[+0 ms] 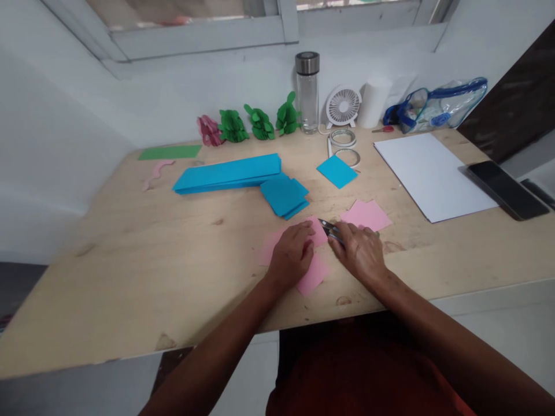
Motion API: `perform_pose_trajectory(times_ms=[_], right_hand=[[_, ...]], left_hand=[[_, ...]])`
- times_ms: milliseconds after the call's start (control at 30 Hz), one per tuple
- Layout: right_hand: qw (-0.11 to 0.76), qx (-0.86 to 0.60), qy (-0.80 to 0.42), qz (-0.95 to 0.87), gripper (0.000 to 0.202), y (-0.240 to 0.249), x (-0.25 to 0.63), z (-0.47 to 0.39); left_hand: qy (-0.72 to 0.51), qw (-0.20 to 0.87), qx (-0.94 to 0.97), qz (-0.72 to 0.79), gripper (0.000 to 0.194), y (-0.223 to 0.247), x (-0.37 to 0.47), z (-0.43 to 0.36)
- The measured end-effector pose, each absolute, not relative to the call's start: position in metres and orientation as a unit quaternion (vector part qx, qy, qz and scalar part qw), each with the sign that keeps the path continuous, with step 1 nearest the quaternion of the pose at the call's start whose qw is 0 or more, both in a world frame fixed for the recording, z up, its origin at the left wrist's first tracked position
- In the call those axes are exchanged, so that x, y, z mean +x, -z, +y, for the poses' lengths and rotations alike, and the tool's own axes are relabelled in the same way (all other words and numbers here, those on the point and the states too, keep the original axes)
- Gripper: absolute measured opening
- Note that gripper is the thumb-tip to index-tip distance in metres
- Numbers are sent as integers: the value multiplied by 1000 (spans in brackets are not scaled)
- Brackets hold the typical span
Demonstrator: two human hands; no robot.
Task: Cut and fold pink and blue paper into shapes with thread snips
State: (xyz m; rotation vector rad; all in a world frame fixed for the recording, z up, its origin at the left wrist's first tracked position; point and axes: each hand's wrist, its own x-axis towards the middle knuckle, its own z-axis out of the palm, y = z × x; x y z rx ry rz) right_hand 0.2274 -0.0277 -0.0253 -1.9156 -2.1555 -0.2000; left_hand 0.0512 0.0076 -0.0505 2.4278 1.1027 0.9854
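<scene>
My left hand [290, 254] presses on pink paper [319, 232], its fingers bent and the thumb drawn in beside them. More pink paper [313, 277] shows under and in front of this hand. My right hand [361, 249] is closed around a utility knife [328, 227] with a dark, pointed tip. That tip lies at the right edge of the pink paper, close to my left fingertips. Just beyond my right hand is a small pile of pink squares [367, 215]. The knife's handle is mostly hidden by my fingers.
Blue strips [229, 172], blue squares [284, 195] and a single blue square [337, 171] lie farther back. White sheets [433, 176] and a phone [508, 189] are at right. Tape rolls [356, 155], a bottle [307, 95], a fan [343, 106] and green paper shapes [233, 126] line the wall.
</scene>
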Motion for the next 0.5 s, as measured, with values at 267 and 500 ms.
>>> perform_pose_trajectory(times_ms=[267, 500], right_hand=[[121, -656, 71, -741, 26, 28, 227, -24], [120, -654, 84, -742, 27, 28, 225, -21]], left_hand=[[-344, 151, 843, 385, 18, 52, 51, 9], [-342, 164, 840, 389, 17, 48, 51, 8]])
